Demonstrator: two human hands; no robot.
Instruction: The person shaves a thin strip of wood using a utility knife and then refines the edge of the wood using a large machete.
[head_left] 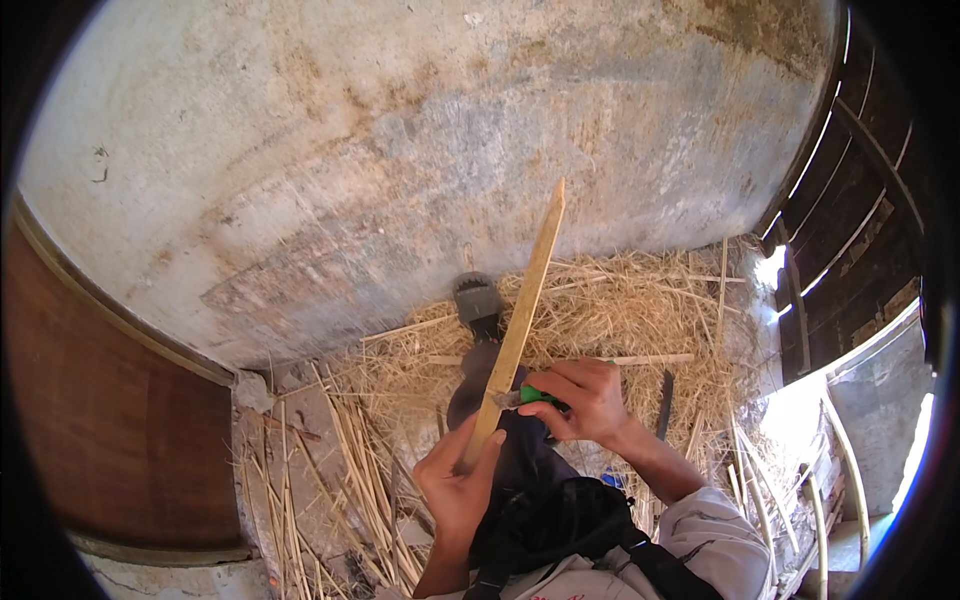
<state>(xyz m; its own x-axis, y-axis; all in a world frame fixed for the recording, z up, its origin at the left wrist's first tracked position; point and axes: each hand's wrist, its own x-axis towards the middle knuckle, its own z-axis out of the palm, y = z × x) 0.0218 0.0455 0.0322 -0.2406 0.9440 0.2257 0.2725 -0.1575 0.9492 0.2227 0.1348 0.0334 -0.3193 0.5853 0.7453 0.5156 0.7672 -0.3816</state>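
My left hand (458,482) grips the lower end of a long pale bamboo strip (525,310) that slants up and to the right, its tip against the wall. My right hand (585,402) holds a small knife with a green handle (538,395), its blade pressed against the strip's right edge about a third of the way up. Both hands are over my dark-trousered leg (505,440), which stretches forward to a grey shoe (477,297).
A stained plaster wall (420,150) fills the upper view. Dry straw and split bamboo sticks (350,470) cover the ground. A brown wooden panel (110,420) stands at left, dark slats (850,200) at right. A dark flat blade (665,403) lies in the straw.
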